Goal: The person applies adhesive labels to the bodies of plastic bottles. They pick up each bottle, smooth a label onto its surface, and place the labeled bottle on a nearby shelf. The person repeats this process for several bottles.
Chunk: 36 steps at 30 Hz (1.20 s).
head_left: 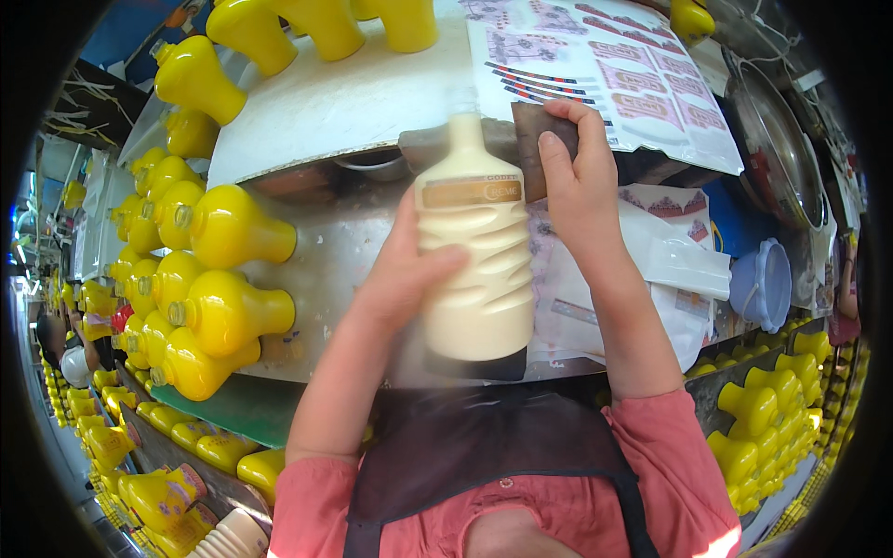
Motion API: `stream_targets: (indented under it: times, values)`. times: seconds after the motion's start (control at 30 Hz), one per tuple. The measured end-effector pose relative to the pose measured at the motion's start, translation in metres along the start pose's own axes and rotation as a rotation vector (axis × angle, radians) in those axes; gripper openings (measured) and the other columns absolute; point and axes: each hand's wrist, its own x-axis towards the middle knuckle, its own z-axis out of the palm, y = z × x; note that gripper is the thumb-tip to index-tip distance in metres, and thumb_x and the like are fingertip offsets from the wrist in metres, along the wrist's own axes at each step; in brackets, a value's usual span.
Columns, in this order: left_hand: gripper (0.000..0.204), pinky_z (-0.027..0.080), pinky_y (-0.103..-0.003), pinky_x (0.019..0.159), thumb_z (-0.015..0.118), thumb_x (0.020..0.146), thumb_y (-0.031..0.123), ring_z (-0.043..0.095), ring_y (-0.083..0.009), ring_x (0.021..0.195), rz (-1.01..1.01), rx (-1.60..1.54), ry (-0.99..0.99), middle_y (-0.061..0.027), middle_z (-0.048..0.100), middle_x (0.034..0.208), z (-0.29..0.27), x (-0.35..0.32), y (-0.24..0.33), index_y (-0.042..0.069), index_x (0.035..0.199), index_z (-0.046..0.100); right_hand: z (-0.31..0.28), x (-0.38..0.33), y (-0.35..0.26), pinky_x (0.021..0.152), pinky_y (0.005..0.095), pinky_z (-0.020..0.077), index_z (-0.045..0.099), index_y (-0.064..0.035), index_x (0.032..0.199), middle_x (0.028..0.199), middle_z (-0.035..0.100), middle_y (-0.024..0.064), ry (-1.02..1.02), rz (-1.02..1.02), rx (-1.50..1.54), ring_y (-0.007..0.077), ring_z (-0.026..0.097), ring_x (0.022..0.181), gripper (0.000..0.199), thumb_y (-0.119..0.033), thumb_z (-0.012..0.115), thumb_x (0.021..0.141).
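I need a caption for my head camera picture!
Left hand holds a cream bottle, right hand pinches a flat brown piece, yellow bottles nearby.

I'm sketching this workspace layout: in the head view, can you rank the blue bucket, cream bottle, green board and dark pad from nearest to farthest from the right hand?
From the right hand:
1. Dark pad, in its grip.
2. Cream bottle, just to its left.
3. Blue bucket, off to the right.
4. Green board, far lower left.

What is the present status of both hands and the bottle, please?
Left hand grips cream grooved bottle, thumb across its front. Right hand pinches dark rectangular pad near bottle's shoulder. Bottle wears gold-brown band. Yellow bottles crowd the left side.
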Motion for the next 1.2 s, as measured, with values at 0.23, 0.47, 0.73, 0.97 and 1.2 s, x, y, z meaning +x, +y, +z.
stream_targets:
  times: [0.23,0.47,0.73,0.97,1.2]
  values:
    - [0.091,0.046,-0.041,0.108,0.078,0.084,0.014,0.055,-0.0247,0.127,0.055,0.168,0.008,-0.0159,0.053,0.14,0.019,-0.005,0.01,0.002,0.154,0.022,-0.003,0.015,-0.027,0.099,0.0357,0.0471,0.056,0.0004,0.126,0.12,0.066,0.0146,-0.078,0.004,-0.078,0.0254,0.063,0.109,0.03,-0.009,0.055,0.098]
    - [0.091,0.047,-0.04,0.105,0.078,0.084,0.02,0.058,-0.0328,0.127,0.127,0.415,0.158,-0.024,0.054,0.137,0.031,-0.006,0.007,-0.002,0.152,0.022,0.03,0.009,-0.06,0.092,0.0455,0.0494,0.055,-0.0008,0.122,0.115,0.062,0.0224,-0.089,-0.274,-0.282,0.0406,0.062,0.105,0.026,-0.007,0.054,0.096]
    - [0.1,0.047,-0.042,0.104,0.081,0.084,0.032,0.059,-0.0371,0.126,0.211,0.479,0.134,-0.0256,0.056,0.138,0.022,0.002,-0.003,-0.001,0.155,0.021,0.046,0.0,-0.073,0.09,0.0476,0.0498,0.054,-0.0032,0.123,0.111,0.06,0.021,-0.196,-0.269,-0.479,0.0414,0.06,0.105,0.029,-0.007,0.055,0.094]
    - [0.049,0.049,-0.033,0.1,0.051,0.109,0.032,0.058,-0.0149,0.118,0.021,0.091,0.149,-0.0093,0.06,0.131,0.013,0.005,-0.003,0.005,0.149,0.041,0.012,-0.001,-0.018,0.1,0.0381,0.0477,0.056,-0.0012,0.127,0.122,0.064,0.019,0.002,-0.068,-0.207,0.0324,0.063,0.114,0.03,-0.011,0.054,0.099]
    - [0.049,0.049,-0.036,0.103,0.041,0.112,0.037,0.06,-0.0186,0.12,0.015,-0.068,0.198,-0.0088,0.059,0.137,0.025,0.004,0.008,0.008,0.151,0.043,0.012,0.009,-0.033,0.098,0.0381,0.0481,0.057,0.0004,0.125,0.118,0.065,0.0184,0.008,-0.199,-0.136,0.0313,0.064,0.109,0.03,-0.013,0.054,0.098]
